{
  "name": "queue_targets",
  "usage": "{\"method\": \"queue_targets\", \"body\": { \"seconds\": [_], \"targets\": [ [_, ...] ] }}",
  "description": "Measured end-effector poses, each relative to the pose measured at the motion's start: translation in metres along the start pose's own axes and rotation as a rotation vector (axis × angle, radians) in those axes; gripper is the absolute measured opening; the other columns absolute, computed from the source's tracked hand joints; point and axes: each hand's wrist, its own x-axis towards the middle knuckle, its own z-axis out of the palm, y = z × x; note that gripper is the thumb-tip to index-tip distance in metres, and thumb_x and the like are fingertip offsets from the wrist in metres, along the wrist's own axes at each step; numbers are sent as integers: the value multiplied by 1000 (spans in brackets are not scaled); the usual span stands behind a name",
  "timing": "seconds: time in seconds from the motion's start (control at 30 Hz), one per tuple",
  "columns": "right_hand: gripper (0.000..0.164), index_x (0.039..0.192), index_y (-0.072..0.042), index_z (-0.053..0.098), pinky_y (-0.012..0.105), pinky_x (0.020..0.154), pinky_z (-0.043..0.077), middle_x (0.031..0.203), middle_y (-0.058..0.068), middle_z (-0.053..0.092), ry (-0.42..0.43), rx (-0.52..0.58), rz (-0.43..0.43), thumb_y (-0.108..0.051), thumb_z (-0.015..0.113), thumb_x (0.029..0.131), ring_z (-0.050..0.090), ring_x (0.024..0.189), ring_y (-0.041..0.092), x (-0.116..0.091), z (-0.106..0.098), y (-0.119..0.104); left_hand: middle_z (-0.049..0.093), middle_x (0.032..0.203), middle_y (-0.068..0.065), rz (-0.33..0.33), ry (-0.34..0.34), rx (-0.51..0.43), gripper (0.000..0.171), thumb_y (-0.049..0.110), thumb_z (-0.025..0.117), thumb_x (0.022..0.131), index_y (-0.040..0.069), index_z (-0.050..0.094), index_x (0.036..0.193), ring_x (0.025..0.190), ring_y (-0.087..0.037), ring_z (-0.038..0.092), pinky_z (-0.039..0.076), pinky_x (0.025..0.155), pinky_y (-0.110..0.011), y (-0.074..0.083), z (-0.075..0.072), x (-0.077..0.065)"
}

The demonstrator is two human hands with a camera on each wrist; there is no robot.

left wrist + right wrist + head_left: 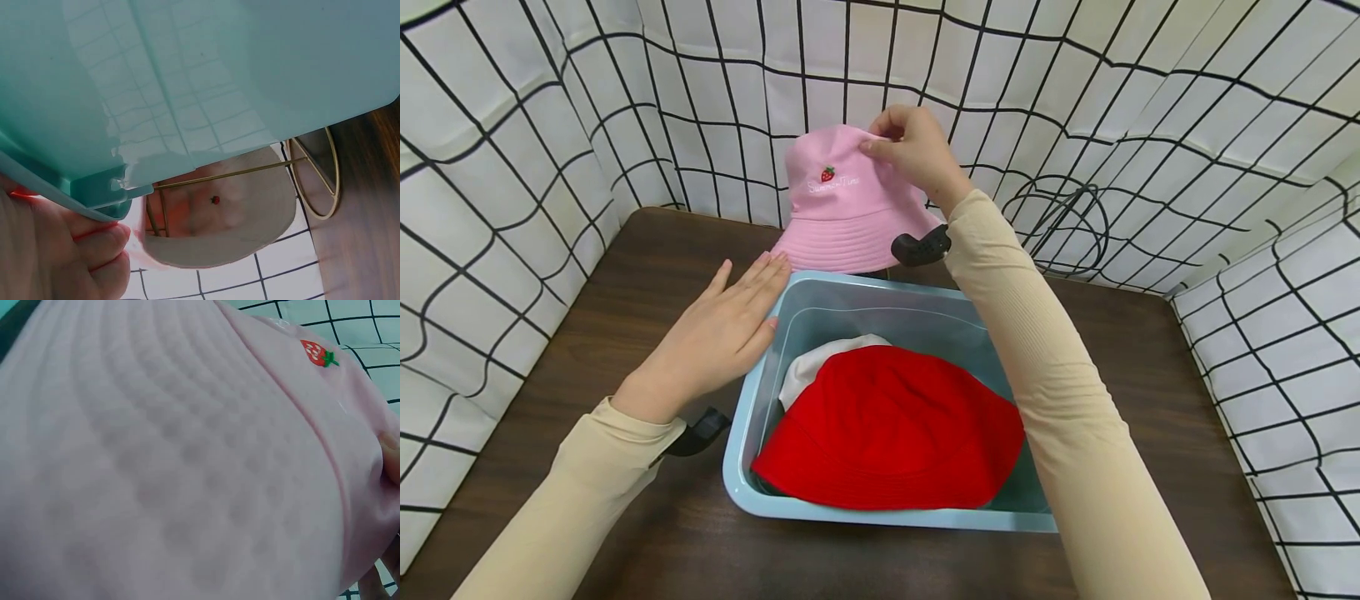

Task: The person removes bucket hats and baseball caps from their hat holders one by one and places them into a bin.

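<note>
A pink bucket hat with a small strawberry and white lettering stands behind the light blue bin. My right hand pinches the right side of its crown between thumb and fingers. Its ribbed brim fills most of the right wrist view. Beneath the hat, a gold wire stand shows in the left wrist view. My left hand lies with straight fingers along the bin's left rim, fingertips right at the hat's brim. Inside the bin, a red bucket hat partly covers a white cloth item.
A dark wood table bears the bin. White sheets behind black wire grid panels enclose the back and both sides. Coiled black cable hangs at the back right. My right sleeve crosses over the bin's right side.
</note>
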Motion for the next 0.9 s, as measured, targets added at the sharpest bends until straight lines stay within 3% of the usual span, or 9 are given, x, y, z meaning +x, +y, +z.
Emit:
{"method": "queue_targets", "body": {
  "seconds": [0.4,0.63,0.9],
  "targets": [
    [14,80,-11,58,12,79,38,90,0,56,174,175,-78,-10,71,84,49,90,8,0,-18,-7,27,151,-18,0,9,1,61,25,45,94,-4,29,145,141,-32,20,8,113,-53,0,0,2],
    [11,84,-10,55,15,76,38,93,2,57,167,264,-119,-6,65,88,48,87,9,-6,-25,-11,26,151,-20,0,-6,0,60,24,44,94,-5,28,145,141,-33,20,8,112,-54,1,-2,1],
    [10,89,-10,49,21,68,35,82,4,54,191,352,-188,-3,56,92,45,74,12,-12,-34,-12,26,151,-19,-2,-5,-6,59,21,43,94,-6,28,145,141,-33,19,6,113,-51,2,-1,0]
  ]
}}
